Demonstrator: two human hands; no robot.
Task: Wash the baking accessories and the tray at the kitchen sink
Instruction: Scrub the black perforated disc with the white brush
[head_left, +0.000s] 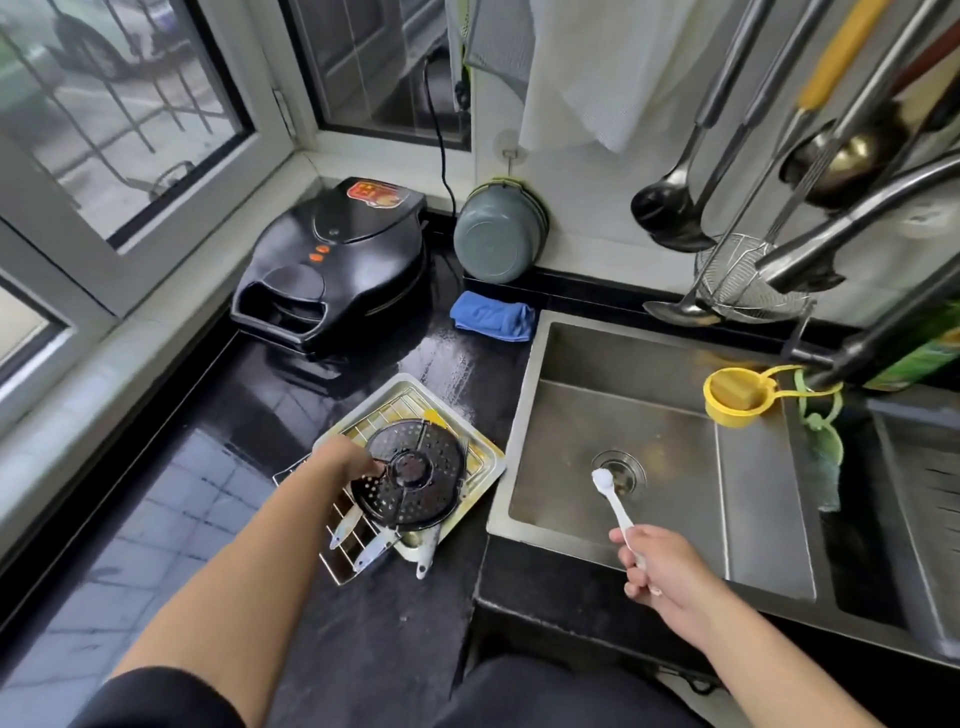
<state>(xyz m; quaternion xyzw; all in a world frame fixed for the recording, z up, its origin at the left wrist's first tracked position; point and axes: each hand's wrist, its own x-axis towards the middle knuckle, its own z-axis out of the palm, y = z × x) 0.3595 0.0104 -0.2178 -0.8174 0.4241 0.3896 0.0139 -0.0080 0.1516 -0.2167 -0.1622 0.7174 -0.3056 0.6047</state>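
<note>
Head view: my left hand reaches onto the black perforated disc, fingers curled at its rim at nine o'clock, gripping it as far as I can tell. That disc lies on a wire rack in the metal tray, on the black counter at nine o'clock from the sink. My right hand pinches a white spoon, heaped with white powder, held over the drain.

No readable text anywhere. Red-and-yellow sticker on lid of black electric griddle: print blurred, illegible. Green packaging at right edge, behind faucet: lettering too blurred to read.
</note>
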